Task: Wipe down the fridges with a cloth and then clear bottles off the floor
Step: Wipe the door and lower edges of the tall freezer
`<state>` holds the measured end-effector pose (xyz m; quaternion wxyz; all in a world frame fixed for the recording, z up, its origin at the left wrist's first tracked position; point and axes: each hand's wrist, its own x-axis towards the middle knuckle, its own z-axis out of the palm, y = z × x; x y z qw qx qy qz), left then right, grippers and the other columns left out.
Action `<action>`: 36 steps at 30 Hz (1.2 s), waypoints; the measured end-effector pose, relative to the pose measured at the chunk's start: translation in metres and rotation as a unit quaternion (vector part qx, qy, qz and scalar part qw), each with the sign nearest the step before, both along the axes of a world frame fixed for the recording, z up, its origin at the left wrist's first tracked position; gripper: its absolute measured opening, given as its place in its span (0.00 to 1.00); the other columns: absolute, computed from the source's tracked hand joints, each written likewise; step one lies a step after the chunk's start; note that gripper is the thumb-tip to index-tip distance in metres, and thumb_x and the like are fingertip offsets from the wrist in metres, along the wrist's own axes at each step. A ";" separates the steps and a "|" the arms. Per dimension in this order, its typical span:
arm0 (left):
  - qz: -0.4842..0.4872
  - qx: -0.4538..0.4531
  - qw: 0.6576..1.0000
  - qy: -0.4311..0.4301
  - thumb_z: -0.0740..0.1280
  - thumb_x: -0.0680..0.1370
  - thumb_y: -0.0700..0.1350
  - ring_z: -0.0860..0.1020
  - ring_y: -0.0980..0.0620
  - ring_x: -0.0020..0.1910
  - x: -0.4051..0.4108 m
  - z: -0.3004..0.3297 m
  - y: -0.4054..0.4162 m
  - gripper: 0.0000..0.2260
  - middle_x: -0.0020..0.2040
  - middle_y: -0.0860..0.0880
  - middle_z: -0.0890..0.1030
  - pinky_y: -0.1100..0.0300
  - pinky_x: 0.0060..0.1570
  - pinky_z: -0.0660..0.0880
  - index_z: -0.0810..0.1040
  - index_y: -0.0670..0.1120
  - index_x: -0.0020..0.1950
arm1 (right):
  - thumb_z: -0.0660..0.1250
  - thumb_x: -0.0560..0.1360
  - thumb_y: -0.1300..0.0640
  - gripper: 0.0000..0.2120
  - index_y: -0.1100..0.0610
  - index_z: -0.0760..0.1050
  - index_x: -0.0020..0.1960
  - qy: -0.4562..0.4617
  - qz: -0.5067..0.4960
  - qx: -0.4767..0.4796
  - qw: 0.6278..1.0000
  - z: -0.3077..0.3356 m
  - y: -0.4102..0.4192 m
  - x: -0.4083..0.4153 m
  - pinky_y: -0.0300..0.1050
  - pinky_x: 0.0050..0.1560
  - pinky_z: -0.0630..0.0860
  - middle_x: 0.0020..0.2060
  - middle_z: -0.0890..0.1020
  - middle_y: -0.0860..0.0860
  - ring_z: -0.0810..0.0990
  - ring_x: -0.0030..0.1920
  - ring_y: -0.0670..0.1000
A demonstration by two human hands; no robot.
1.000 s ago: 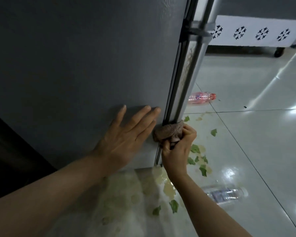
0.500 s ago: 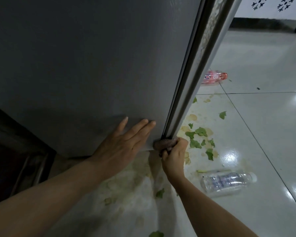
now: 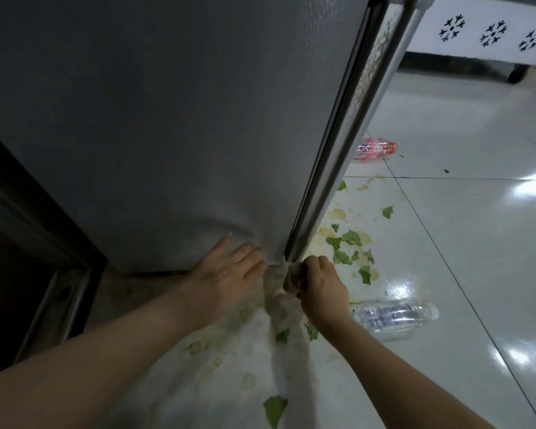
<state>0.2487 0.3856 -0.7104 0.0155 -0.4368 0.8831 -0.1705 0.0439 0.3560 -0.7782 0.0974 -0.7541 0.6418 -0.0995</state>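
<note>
A tall grey fridge fills the left and middle of the head view, seen from its side. My left hand lies flat and open against its lower side panel. My right hand is closed on a brown cloth, pressed to the bottom corner of the fridge's front edge strip. Most of the cloth is hidden in my fist. A clear plastic bottle lies on the floor just right of my right wrist. A pink-red bottle lies farther back beside the fridge's front.
Green leaf scraps and yellowish stains litter the white tiled floor around the fridge's base. A white unit with snowflake marks on wheels stands at the back right. A dark cabinet sits at left.
Both hands have slid down the fridge. The cloth went from partway up the front edge to its bottom corner near the floor.
</note>
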 end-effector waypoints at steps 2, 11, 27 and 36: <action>0.010 0.040 0.999 -0.013 0.49 0.70 0.39 0.81 0.44 0.47 -0.003 0.000 0.004 0.22 0.50 0.43 0.82 0.46 0.51 0.70 0.81 0.42 0.53 | 0.69 0.71 0.61 0.18 0.56 0.70 0.59 0.031 0.048 0.014 0.998 0.010 0.004 -0.004 0.42 0.41 0.72 0.55 0.73 0.52 0.72 0.50 0.52; 0.155 0.282 0.944 -0.068 0.65 0.72 0.38 0.65 0.44 0.68 -0.009 0.061 0.029 0.35 0.75 0.44 0.55 0.49 0.67 0.58 0.51 0.46 0.76 | 0.70 0.72 0.57 0.18 0.56 0.70 0.60 0.073 0.123 0.082 0.986 0.099 0.027 0.000 0.44 0.38 0.68 0.53 0.74 0.52 0.74 0.53 0.54; 0.204 0.315 0.927 -0.018 0.63 0.75 0.41 0.72 0.47 0.62 0.007 0.378 0.067 0.32 0.66 0.47 0.72 0.53 0.59 0.64 0.53 0.48 0.75 | 0.69 0.71 0.61 0.16 0.57 0.71 0.57 0.024 0.087 0.123 0.988 0.418 0.066 0.005 0.46 0.40 0.74 0.52 0.73 0.52 0.75 0.50 0.55; 0.176 0.293 0.939 0.044 0.63 0.74 0.39 0.76 0.47 0.54 0.003 0.575 0.052 0.21 0.55 0.48 0.76 0.56 0.47 0.66 0.64 0.46 0.66 | 0.70 0.71 0.60 0.13 0.58 0.72 0.53 -0.005 0.052 0.053 0.997 0.621 0.057 -0.003 0.41 0.37 0.67 0.50 0.74 0.52 0.71 0.43 0.52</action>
